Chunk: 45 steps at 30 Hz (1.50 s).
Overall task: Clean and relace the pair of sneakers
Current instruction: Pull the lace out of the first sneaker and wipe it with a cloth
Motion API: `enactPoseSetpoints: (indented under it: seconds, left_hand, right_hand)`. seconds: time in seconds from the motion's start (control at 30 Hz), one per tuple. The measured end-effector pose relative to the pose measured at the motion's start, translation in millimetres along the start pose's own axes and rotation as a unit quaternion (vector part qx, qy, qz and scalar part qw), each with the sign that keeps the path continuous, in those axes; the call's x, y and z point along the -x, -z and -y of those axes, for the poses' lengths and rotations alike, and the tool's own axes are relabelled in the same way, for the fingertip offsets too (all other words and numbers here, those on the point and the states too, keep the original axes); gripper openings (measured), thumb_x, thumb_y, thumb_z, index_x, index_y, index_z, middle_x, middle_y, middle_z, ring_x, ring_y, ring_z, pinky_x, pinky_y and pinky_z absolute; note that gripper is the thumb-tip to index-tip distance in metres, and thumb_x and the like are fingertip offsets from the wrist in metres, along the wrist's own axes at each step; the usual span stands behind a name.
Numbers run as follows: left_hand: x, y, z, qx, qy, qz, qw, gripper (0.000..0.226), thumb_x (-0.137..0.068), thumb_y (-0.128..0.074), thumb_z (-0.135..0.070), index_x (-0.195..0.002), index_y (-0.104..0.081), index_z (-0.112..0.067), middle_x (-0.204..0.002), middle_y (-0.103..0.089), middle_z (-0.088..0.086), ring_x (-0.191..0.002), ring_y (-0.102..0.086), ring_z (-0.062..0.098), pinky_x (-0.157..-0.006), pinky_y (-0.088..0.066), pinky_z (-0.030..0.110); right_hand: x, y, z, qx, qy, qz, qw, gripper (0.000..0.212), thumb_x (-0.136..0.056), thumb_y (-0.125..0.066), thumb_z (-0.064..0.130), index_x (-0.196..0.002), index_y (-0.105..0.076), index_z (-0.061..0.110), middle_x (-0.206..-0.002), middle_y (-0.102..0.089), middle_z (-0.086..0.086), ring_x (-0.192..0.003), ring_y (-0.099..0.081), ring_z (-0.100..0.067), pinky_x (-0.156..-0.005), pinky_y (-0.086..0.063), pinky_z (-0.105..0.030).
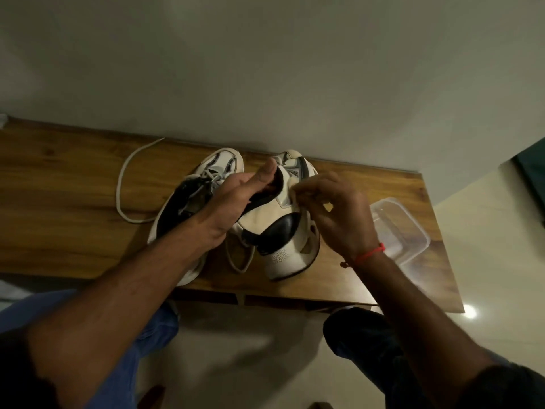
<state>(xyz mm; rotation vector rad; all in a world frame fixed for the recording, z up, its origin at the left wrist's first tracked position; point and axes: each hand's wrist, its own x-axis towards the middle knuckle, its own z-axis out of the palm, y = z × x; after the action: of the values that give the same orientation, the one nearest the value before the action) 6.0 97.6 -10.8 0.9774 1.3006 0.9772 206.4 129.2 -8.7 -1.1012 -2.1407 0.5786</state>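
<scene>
Two white sneakers with black trim stand on a wooden table [59,219], toes toward the wall. My left hand [236,202] grips the right sneaker [280,231] at its collar, thumb inside the opening, and tilts it. My right hand [339,214] is closed on something small and pale at that shoe's side; I cannot tell whether it is a cloth or a lace. The left sneaker [206,178] sits partly under my left forearm with lacing still in its front. A loose white lace [121,184] curls on the table to the left.
A clear plastic container [404,231] stands on the table's right end, just beyond my right wrist with its red thread band [371,253]. The wall [265,69] rises directly behind the table. My knees are under the front edge, over a pale floor [250,349].
</scene>
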Motion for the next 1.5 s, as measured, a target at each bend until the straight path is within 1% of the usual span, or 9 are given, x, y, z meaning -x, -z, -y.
enactPoseSetpoints:
  seconds: [0.17, 0.4, 0.47, 0.7, 0.93, 1.03, 1.2, 1.33, 1.5]
  left_hand:
    - [-0.3, 0.6, -0.5, 0.022, -0.017, 0.011, 1.000, 0.047, -0.082, -0.065, -0.050, -0.106, -0.075, -0.012, -0.099, -0.078, 0.010, -0.090, -0.073, 0.019, -0.073, -0.056, 0.029]
    - [-3.3, 0.5, -0.4, 0.043, -0.009, 0.005, 0.999, 0.034, -0.082, -0.071, -0.033, -0.111, -0.073, -0.016, -0.099, -0.079, -0.002, -0.094, -0.075, 0.011, -0.073, -0.058, 0.020]
    - [-2.8, -1.8, -0.3, 0.039, -0.011, 0.002, 0.999, 0.017, -0.089, -0.067, -0.028, -0.103, -0.073, -0.020, -0.092, -0.079, -0.008, -0.087, -0.074, 0.004, -0.071, -0.056, 0.015]
    - [-4.8, -5.3, -0.3, 0.047, 0.002, 0.002, 0.999, 0.028, -0.094, -0.066, -0.025, -0.119, -0.071, -0.014, -0.111, -0.077, 0.002, -0.106, -0.072, 0.014, -0.081, -0.057, 0.020]
    - [-3.4, -2.1, 1.4, 0.056, 0.015, 0.032, 0.998, 0.020, -0.095, -0.065, -0.018, -0.113, -0.073, -0.019, -0.110, -0.078, 0.003, -0.103, -0.073, 0.016, -0.084, -0.060, 0.025]
    - [-3.9, 0.8, 0.2, 0.052, 0.013, 0.019, 0.998, 0.021, -0.095, -0.065, -0.021, -0.114, -0.072, -0.020, -0.103, -0.079, -0.006, -0.098, -0.073, 0.007, -0.074, -0.057, 0.017]
    - [-7.1, 3.9, 7.5, 0.009, 0.004, 0.042, 0.999, 0.023, -0.087, -0.071, -0.017, -0.109, -0.071, -0.023, -0.104, -0.078, -0.006, -0.101, -0.073, 0.009, -0.081, -0.057, 0.019]
    - [-7.5, 0.9, 12.2, 0.004, 0.005, 0.085, 0.996, 0.039, -0.078, -0.074, -0.018, -0.117, -0.070, -0.014, -0.113, -0.077, 0.008, -0.108, -0.072, 0.019, -0.091, -0.058, 0.028]
    - [-2.6, -4.5, 13.0, -0.035, 0.015, 0.137, 0.990, 0.027, -0.091, -0.066, -0.003, -0.117, -0.067, -0.013, -0.108, -0.077, 0.009, -0.100, -0.073, 0.021, -0.084, -0.059, 0.027]
  right_hand:
    - [11.1, -4.6, 28.7, 0.024, 0.222, 0.139, 0.965, 0.017, -0.091, -0.066, 0.004, -0.107, -0.073, 0.005, -0.112, -0.065, -0.009, -0.103, -0.062, -0.019, -0.087, -0.053, -0.026]
    - [-1.7, 18.2, -6.0, -0.026, 0.081, 0.059, 0.995, 0.014, -0.088, -0.072, 0.002, -0.101, -0.076, 0.007, -0.107, -0.068, -0.004, -0.097, -0.066, -0.015, -0.079, -0.058, -0.038]
    - [2.0, 21.1, 1.5, -0.037, 0.121, 0.090, 0.988, 0.011, -0.089, -0.071, 0.005, -0.099, -0.076, 0.006, -0.106, -0.068, -0.005, -0.097, -0.066, -0.017, -0.079, -0.058, -0.038]
    - [13.6, 1.3, 33.2, 0.014, 0.277, 0.204, 0.939, 0.015, -0.086, -0.068, 0.002, -0.099, -0.075, 0.004, -0.113, -0.066, -0.011, -0.104, -0.062, -0.019, -0.085, -0.053, -0.026]
    - [0.2, 20.0, -14.1, 0.047, 0.033, 0.042, 0.997, 0.014, -0.088, -0.071, 0.007, -0.101, -0.076, 0.012, -0.105, -0.069, -0.002, -0.092, -0.065, -0.010, -0.079, -0.059, -0.033]
    - [3.4, 14.8, -2.2, -0.024, 0.048, 0.053, 0.997, 0.015, -0.088, -0.073, 0.006, -0.102, -0.077, 0.012, -0.105, -0.069, 0.000, -0.095, -0.066, -0.008, -0.082, -0.056, -0.022]
    - [2.5, 13.0, -4.1, -0.051, 0.083, 0.104, 0.990, 0.014, -0.088, -0.073, 0.011, -0.102, -0.076, 0.011, -0.105, -0.069, 0.000, -0.096, -0.066, -0.008, -0.081, -0.056, -0.021]
    - [-2.8, 7.9, -28.1, 0.005, -0.013, 0.036, 0.999, 0.014, -0.088, -0.071, 0.008, -0.100, -0.076, 0.013, -0.104, -0.068, 0.001, -0.092, -0.063, -0.004, -0.078, -0.050, -0.011]
    - [-7.1, 1.3, -38.1, -0.072, -0.161, -0.044, 0.983, 0.015, -0.086, -0.074, 0.009, -0.101, -0.076, 0.012, -0.100, -0.070, 0.000, -0.089, -0.066, -0.005, -0.076, -0.057, -0.024]
